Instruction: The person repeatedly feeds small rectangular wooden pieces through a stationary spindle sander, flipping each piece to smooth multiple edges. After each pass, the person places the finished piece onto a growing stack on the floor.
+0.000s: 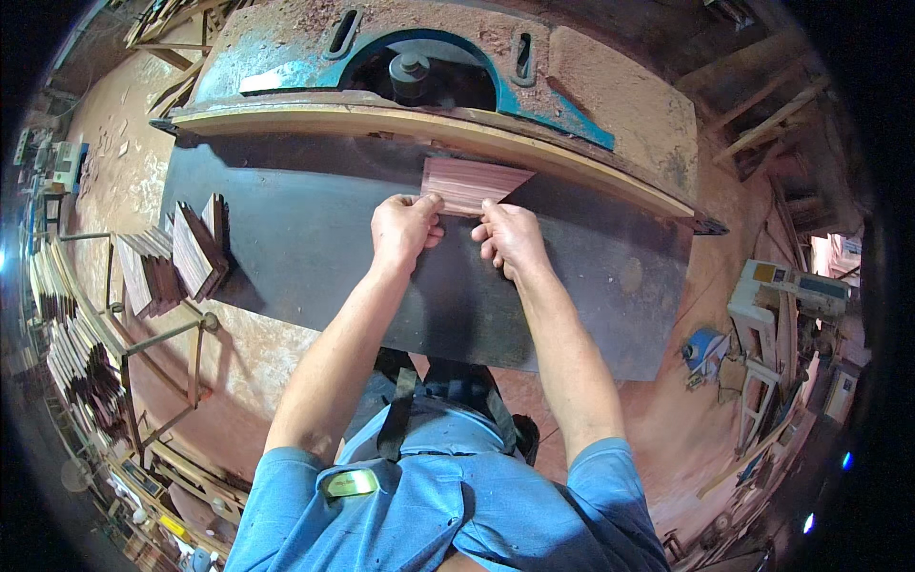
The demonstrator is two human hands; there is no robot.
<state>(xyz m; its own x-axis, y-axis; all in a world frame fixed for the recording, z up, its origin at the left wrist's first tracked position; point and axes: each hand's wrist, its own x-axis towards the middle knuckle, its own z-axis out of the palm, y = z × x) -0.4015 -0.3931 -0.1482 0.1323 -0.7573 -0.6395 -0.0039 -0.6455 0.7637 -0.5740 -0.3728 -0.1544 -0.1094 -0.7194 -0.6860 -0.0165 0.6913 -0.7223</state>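
A small reddish, striped wooden piece with one slanted end lies between my hands, close to the wooden fence of a machine table. My left hand pinches its near left corner between thumb and fingers. At the near right corner, my right hand grips the same piece, thumb on top and fingers curled beneath. Beyond the fence, a round metal spindle stands inside a teal curved housing. What lies under the piece is hidden.
The dark flat machine table spreads beneath my hands. Stacked wooden pieces stand at its left end, near a metal rack with more boards. Sawdust covers the machine's back. A pale machine stands on the right.
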